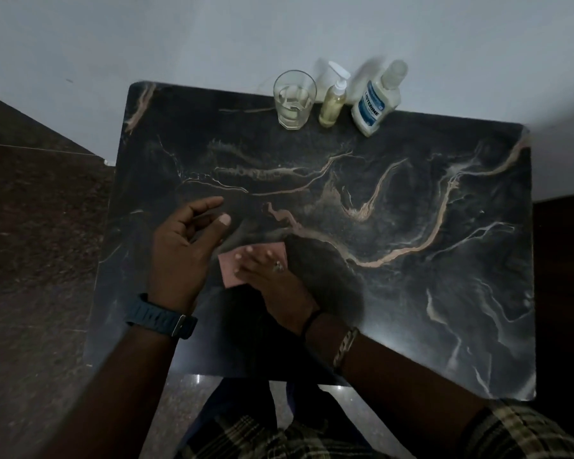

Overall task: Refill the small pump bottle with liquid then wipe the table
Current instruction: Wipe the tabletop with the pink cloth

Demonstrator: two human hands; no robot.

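Note:
A small pump bottle point(332, 106) with yellowish liquid and a white pump head stands at the far edge of the dark marble table point(411, 260). To its right is a larger mouthwash bottle point(375, 109) with a blue label. A pink folded cloth point(236, 265) lies flat on the table near the front left. My right hand point(272, 276) presses flat on the cloth, fingers together, a ring on one finger. My left hand point(183, 250) hovers just left of the cloth, fingers loosely curled and apart, holding nothing, a watch on the wrist.
A clear drinking glass point(294, 101) stands left of the pump bottle. A pale wall rises behind the table. Dark speckled floor lies to the left and below the table's front edge. My legs and checked shirt show at the bottom.

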